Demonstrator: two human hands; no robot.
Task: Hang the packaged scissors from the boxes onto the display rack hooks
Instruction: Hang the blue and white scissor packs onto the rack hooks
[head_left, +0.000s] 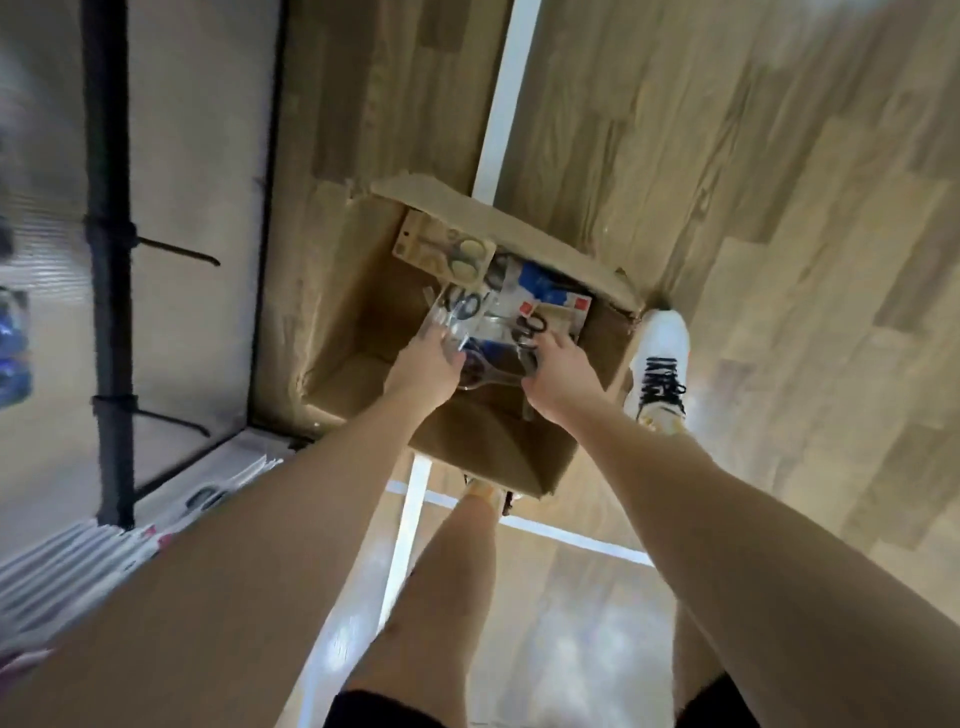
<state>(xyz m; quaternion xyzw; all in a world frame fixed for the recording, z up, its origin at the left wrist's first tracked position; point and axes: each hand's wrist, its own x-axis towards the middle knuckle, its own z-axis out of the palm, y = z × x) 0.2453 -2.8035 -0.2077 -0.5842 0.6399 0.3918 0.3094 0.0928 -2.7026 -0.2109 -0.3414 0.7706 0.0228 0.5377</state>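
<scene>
Cardboard box (363, 332) open on wood floor (727, 208), packaged scissors (447, 254) piled inside. Both hands reach in: left hand (423, 364) grips clear pack (447, 317), right hand (561, 374) curled over another pack (535, 325), grip unclear through blur. Black rack (109, 260) with bare hooks (176, 254) stands left. White shoe (660, 364) just beside box.
</scene>
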